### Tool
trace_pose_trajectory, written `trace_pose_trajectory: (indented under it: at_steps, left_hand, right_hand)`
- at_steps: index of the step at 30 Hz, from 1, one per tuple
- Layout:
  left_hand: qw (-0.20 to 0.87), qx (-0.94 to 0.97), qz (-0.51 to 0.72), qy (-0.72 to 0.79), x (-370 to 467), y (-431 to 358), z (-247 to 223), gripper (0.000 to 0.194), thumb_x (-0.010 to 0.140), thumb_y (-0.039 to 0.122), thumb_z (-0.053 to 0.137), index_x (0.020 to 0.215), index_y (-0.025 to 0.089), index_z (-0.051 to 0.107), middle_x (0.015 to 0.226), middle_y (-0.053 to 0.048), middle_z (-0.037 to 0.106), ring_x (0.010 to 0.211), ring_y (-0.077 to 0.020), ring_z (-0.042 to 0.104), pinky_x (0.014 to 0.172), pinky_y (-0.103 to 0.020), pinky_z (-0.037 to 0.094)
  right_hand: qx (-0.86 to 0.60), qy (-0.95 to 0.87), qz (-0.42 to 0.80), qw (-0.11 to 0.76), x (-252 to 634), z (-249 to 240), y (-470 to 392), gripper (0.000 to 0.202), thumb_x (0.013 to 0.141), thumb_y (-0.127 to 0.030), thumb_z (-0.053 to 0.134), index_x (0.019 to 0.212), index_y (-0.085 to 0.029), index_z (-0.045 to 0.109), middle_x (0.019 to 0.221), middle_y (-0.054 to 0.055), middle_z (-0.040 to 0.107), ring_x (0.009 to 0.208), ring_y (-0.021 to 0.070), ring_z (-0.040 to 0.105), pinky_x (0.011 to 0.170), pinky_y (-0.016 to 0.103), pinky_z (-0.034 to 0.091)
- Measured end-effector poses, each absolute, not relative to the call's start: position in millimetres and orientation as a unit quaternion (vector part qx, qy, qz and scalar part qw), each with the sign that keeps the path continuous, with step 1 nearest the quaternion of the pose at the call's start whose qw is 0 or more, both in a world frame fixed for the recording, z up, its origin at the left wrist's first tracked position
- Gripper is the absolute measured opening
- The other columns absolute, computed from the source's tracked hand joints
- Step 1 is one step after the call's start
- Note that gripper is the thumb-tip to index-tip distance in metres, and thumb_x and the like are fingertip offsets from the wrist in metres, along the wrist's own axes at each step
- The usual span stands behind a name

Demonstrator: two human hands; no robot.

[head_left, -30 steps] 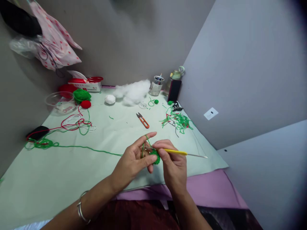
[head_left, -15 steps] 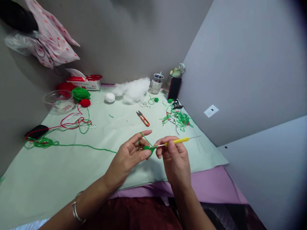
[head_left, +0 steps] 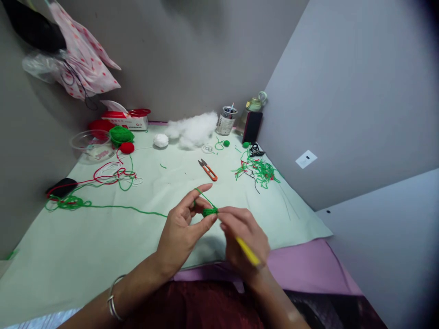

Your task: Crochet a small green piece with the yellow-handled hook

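My left hand [head_left: 183, 228] pinches a small green crochet piece [head_left: 210, 212] between thumb and fingers, and a strand of green yarn [head_left: 126, 207] runs over its raised index finger. My right hand [head_left: 245, 233] is closed round a crochet hook with a yellow handle [head_left: 248, 252], which points down toward the wrist. Its fingertips touch the right edge of the green piece. The metal tip of the hook is hidden. Beyond the hands lie orange-handled thread snips [head_left: 207, 170].
Green and red yarn scraps [head_left: 262, 172] lie at the right. White stuffing [head_left: 194, 130], a tin of pens [head_left: 226, 121] and a phone [head_left: 252, 128] are at the back. Yarn balls [head_left: 121, 135], a clear tub [head_left: 92, 148] and a tissue box [head_left: 132, 122] stand back left.
The yellow hook has swung from pointing right to pointing down across my right palm. My right fingertips have moved left onto the green piece. The view has shifted slightly.
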State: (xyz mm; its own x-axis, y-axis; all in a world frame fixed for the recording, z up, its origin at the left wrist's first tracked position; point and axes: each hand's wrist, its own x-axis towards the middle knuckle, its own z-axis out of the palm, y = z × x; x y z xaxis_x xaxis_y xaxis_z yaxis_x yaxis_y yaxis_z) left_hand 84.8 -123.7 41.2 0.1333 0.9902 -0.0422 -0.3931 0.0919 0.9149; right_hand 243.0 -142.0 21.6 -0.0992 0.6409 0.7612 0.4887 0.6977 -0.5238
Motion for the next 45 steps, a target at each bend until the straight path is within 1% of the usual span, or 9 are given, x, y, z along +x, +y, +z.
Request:
trace_pose_trajectory:
  at_steps: [3,7,11,15,19,24,28,35,45]
  left_hand:
    - [0.746,0.3,0.496,0.327,85.7,-123.0,42.0,0.063,0.078,0.029,0.092,0.136,0.019,0.071,0.088,0.0,0.065,0.081,-0.0127,0.058,0.083,-0.027,0.049]
    - [0.789,0.24,0.477,0.304,82.0,-118.3,43.1,0.053,0.078,0.024,0.09,0.129,0.015,0.077,0.082,0.001,0.064,0.076,-0.0099,0.054,0.079,-0.024,0.046]
    - [0.761,0.287,0.498,0.301,83.5,-117.1,41.2,0.05,0.079,0.024,0.091,0.128,0.02,0.078,0.09,-0.001,0.071,0.085,-0.0123,0.061,0.085,-0.026,0.046]
    - [0.732,0.303,0.523,0.314,89.0,-118.2,36.0,0.051,0.079,0.024,0.092,0.129,0.026,0.078,0.086,0.001,0.071,0.086,-0.0123,0.062,0.088,-0.026,0.047]
    - [0.795,0.228,0.482,0.288,89.1,-113.2,32.4,0.042,0.079,0.027,0.09,0.119,0.019,0.083,0.095,-0.004,0.072,0.087,-0.0122,0.06,0.082,-0.024,0.049]
    - [0.79,0.226,0.496,0.28,86.6,-107.6,34.2,0.034,0.08,0.025,0.088,0.112,0.016,0.086,0.087,-0.002,0.066,0.079,-0.0101,0.055,0.078,-0.022,0.048]
    - [0.748,0.316,0.495,0.31,86.6,-111.8,33.2,0.034,0.084,0.026,0.086,0.117,0.024,0.084,0.088,-0.001,0.067,0.087,-0.0126,0.057,0.088,-0.025,0.043]
    - [0.705,0.379,0.49,0.346,80.6,-111.5,24.6,0.029,0.089,0.032,0.082,0.117,0.027,0.083,0.094,-0.001,0.065,0.091,-0.0153,0.056,0.088,-0.029,0.041]
    - [0.617,0.451,0.514,0.389,77.9,-111.9,20.6,0.029,0.089,0.025,0.082,0.118,0.031,0.08,0.09,0.002,0.063,0.089,-0.0126,0.059,0.088,-0.026,0.046]
  right_hand:
    - [-0.383,-0.732,0.035,0.563,240.3,16.9,-138.4,0.04,0.094,-0.01,0.07,0.124,-0.035,0.078,0.109,0.008,0.078,0.096,0.023,0.075,0.078,0.036,0.061]
    - [-0.393,-0.575,0.264,0.667,238.4,23.6,-130.0,0.023,0.104,-0.021,0.058,0.103,-0.027,0.079,0.09,0.005,0.074,0.074,0.0173,0.068,0.069,0.034,0.057]
    - [-0.385,-0.533,0.376,0.653,234.4,25.6,-124.3,0.019,0.103,-0.031,0.063,0.095,-0.023,0.079,0.089,0.004,0.074,0.071,0.0159,0.066,0.066,0.032,0.056]
    - [-0.429,-0.613,0.235,0.621,230.7,17.6,-128.1,0.019,0.101,-0.022,0.064,0.105,-0.029,0.082,0.095,0.005,0.078,0.082,0.0198,0.071,0.072,0.035,0.059]
    - [-0.422,-0.661,0.115,0.61,234.7,15.1,-130.0,0.026,0.097,-0.017,0.069,0.111,-0.034,0.083,0.105,0.006,0.079,0.093,0.0224,0.073,0.078,0.038,0.061]
    - [-0.391,-0.517,0.337,0.682,241.1,22.1,-123.4,0.02,0.103,-0.028,0.063,0.096,-0.025,0.081,0.086,0.003,0.074,0.067,0.0145,0.065,0.064,0.031,0.055]
    - [-0.413,-0.515,0.381,0.648,239.9,19.0,-121.8,0.013,0.099,-0.03,0.071,0.096,-0.024,0.082,0.089,0.003,0.075,0.072,0.0135,0.065,0.068,0.029,0.054]
    - [-0.358,-0.42,0.496,0.671,239.5,16.6,-117.7,0.021,0.101,-0.035,0.067,0.09,-0.022,0.08,0.083,0.001,0.077,0.066,0.0097,0.067,0.065,0.023,0.055]
    - [-0.394,-0.632,0.228,0.627,238.5,11.9,-134.0,0.025,0.106,-0.014,0.054,0.113,-0.025,0.076,0.093,0.0,0.076,0.079,0.012,0.069,0.074,0.028,0.057]
